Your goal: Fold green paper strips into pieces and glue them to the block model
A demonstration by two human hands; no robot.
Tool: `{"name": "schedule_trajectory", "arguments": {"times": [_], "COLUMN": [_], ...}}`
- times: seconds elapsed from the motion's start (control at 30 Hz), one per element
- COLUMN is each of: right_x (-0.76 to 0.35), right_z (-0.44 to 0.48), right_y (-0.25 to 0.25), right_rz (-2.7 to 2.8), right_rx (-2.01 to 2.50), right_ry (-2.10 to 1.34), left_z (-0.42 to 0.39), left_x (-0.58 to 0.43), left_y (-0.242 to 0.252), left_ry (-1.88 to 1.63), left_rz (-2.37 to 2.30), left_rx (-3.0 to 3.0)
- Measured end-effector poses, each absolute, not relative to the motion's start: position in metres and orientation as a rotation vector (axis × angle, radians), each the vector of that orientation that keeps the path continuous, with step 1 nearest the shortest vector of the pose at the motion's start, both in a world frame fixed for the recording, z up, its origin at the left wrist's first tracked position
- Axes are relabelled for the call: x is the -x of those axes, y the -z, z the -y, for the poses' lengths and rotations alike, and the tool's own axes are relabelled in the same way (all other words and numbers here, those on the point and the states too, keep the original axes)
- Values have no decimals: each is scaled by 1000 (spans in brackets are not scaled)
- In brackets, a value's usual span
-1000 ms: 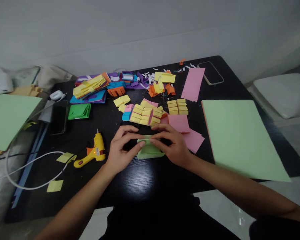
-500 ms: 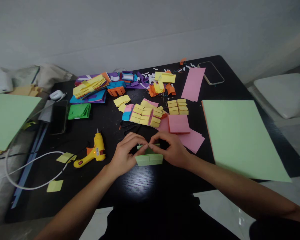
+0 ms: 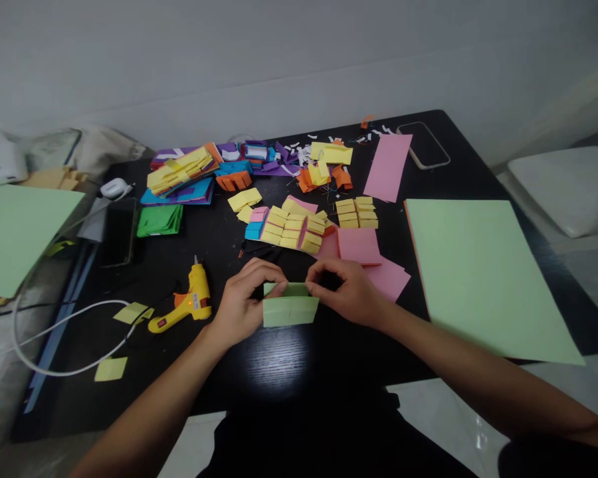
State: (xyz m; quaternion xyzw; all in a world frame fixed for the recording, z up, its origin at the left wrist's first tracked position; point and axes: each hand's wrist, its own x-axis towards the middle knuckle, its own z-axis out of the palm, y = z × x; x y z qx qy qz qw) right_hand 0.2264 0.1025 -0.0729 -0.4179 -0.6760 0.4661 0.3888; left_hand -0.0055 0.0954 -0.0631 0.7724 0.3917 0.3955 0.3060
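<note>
A folded light-green paper (image 3: 290, 312) stands between my hands over the near part of the black table, its two flaps apart and a crease down the front one. My left hand (image 3: 249, 302) is closed on its left end, thumb inside the fold. At the right end my right hand (image 3: 343, 292) pinches the far flap's edge between thumb and forefinger. Just beyond lie joined yellow folded paper blocks (image 3: 292, 229) and a pink paper square (image 3: 359, 246). To the left rests a yellow glue gun (image 3: 195, 295), its nozzle pointing away from me.
Large light-green sheets (image 3: 483, 279) cover the table's right side. A phone (image 3: 422, 146) lies at the back right, another phone (image 3: 118, 232) at the left. A white cable (image 3: 70, 373) loops at the left. Paper stacks (image 3: 184, 174) and scraps (image 3: 323, 174) line the back.
The fingertips, close together at the middle of the far flap before, have spread to the paper's two ends. The green paper has shifted slightly left and its fold shows more openly.
</note>
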Motion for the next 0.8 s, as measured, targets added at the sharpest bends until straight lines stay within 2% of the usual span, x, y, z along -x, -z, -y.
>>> {"name": "schedule_trajectory", "arguments": {"times": [0.4,0.8], "right_x": [-222,-226], "right_z": [-99,-105], "right_y": [74,73], "right_rz": [1738,1609], "right_rx": [932,1074], "right_ry": [-1153,-1037], "left_z": [-93,-105], "left_x": [-2,16], "left_y": [61,55], "left_ry": [-1076,-1142], "left_rz": [-1056,-1195], "left_rx": [-1990,-1993]}}
